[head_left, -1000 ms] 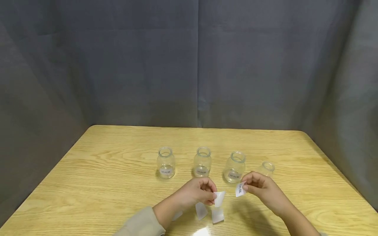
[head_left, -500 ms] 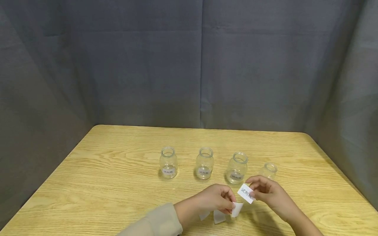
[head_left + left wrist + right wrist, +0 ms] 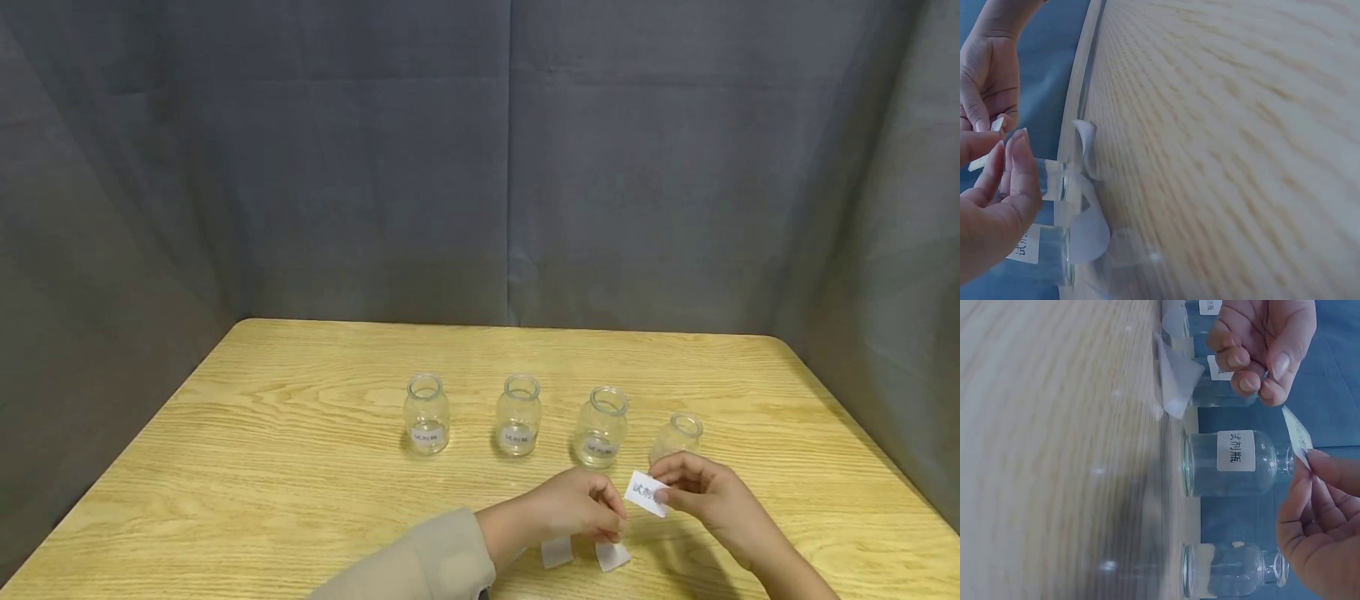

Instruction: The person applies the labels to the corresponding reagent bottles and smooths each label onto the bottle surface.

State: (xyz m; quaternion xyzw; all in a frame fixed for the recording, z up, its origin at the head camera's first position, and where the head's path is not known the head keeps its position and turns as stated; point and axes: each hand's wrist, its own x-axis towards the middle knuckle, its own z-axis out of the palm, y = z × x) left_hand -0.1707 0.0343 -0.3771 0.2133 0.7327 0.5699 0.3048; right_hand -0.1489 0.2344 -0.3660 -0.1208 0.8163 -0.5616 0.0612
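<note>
My right hand (image 3: 712, 504) pinches a white sticker label (image 3: 642, 492) with printed black characters between thumb and fingertips. In the right wrist view the label (image 3: 1297, 432) stands out from the fingertips on its edge. To its left, my left hand (image 3: 573, 504) holds nothing, its fingers loosely bent. Below the left fingertips a curled piece of white backing paper (image 3: 613, 557) lies on the table. Just beyond the right hand stands a glass jar (image 3: 684, 427) with its lower part hidden. Another glass jar (image 3: 600, 429), bearing a label, stands left of it.
Two more labelled glass jars (image 3: 427, 414) (image 3: 518, 414) stand upright in the row to the left. Another backing paper (image 3: 557, 552) lies beside the left wrist. A grey curtain (image 3: 375, 167) rises behind the wooden table (image 3: 225, 500).
My left hand moved right and let go of the backing paper, which now lies on the table. My right hand shifted right with the label, whose printed face turned toward the head camera.
</note>
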